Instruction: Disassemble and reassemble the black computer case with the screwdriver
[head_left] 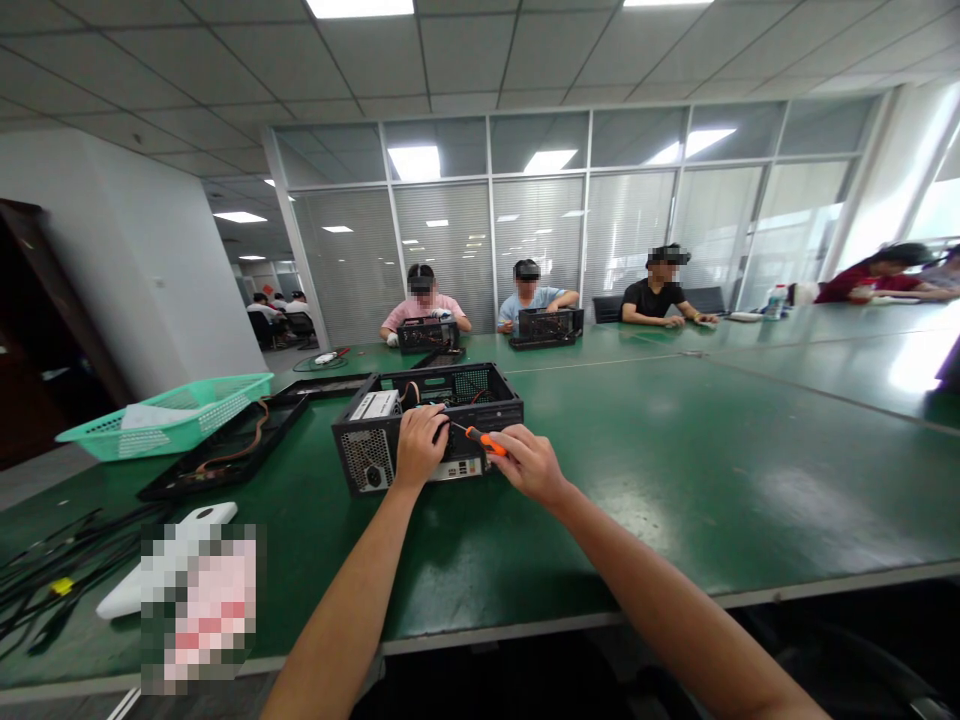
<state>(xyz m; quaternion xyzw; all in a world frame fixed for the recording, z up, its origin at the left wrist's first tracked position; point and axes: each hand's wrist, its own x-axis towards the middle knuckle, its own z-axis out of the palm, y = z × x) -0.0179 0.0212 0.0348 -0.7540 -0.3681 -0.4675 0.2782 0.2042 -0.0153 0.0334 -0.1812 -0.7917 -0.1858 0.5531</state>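
Computer case [480, 415] sat open side up on the green surface [675, 470], straight in front of the person. Inside it, a power supply [375, 405] with a white label filled the near left corner, with dark cables beside it. Farther left, a mint-green basket [120, 445] held a white sheet [157, 415], and a shallow black panel [180, 485] next to it had a brown cable [259, 430] lying across it. The case's vented, port-bearing side faced the person; its long visible axis ran left to right. The right grip [531, 462] was closed around the orange handle of a screwdriver [487, 441], whose shaft pointed left and slightly away, toward the left grip [421, 440]. That one rested on the case's near edge; whether its fingers pinched anything, I could not tell.
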